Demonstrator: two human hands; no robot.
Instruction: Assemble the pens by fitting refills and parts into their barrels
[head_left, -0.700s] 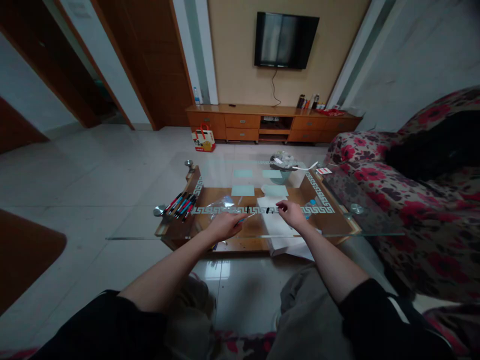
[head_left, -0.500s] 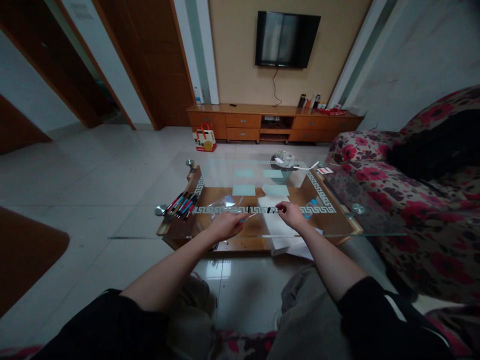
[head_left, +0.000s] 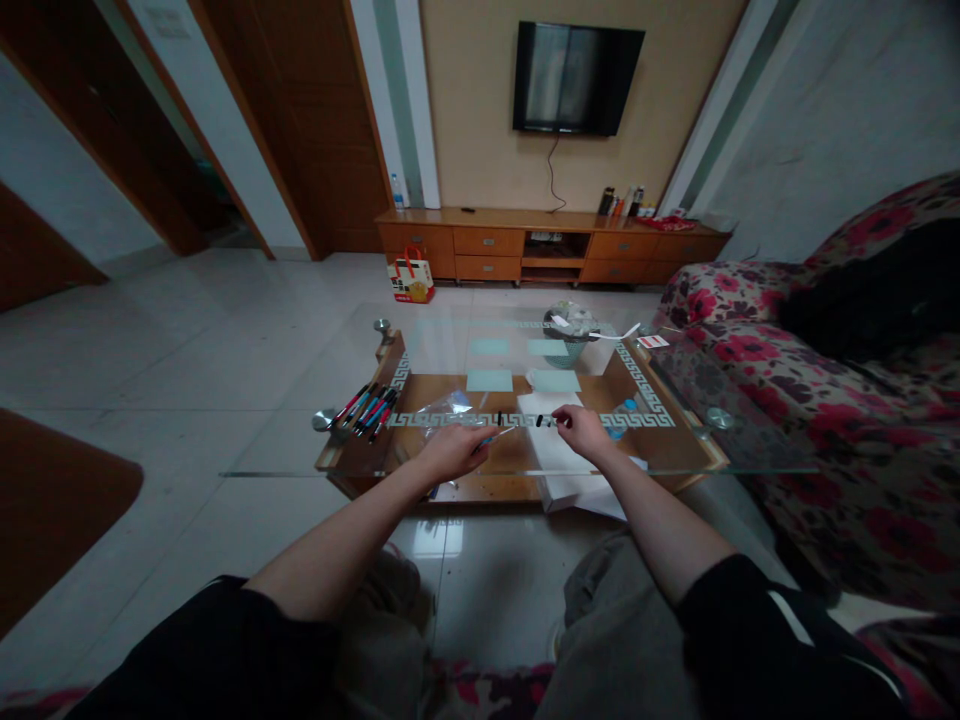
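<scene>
My left hand (head_left: 450, 450) rests over the glass coffee table (head_left: 300, 470) and grips a thin pen refill (head_left: 498, 435) that points right. My right hand (head_left: 583, 430) pinches a small dark pen part (head_left: 541, 420) at its fingertips, a short way right of the refill's tip. Another small dark cap (head_left: 499, 417) stands on the glass between the hands. A bundle of red, blue and black pens (head_left: 366, 408) lies at the table's left end. A clear plastic bag (head_left: 447, 408) lies just beyond my left hand.
White paper (head_left: 559, 465) lies on the shelf under the glass. A bowl with wrapped items (head_left: 570, 325) stands at the table's far side. A floral sofa (head_left: 825, 400) runs along the right. A TV cabinet (head_left: 547, 245) and red gift bag (head_left: 410, 275) stand by the far wall.
My right hand has closed in a little toward the left with the dark pen part. The left hand has stayed nearly still. The camera has tilted slightly.
</scene>
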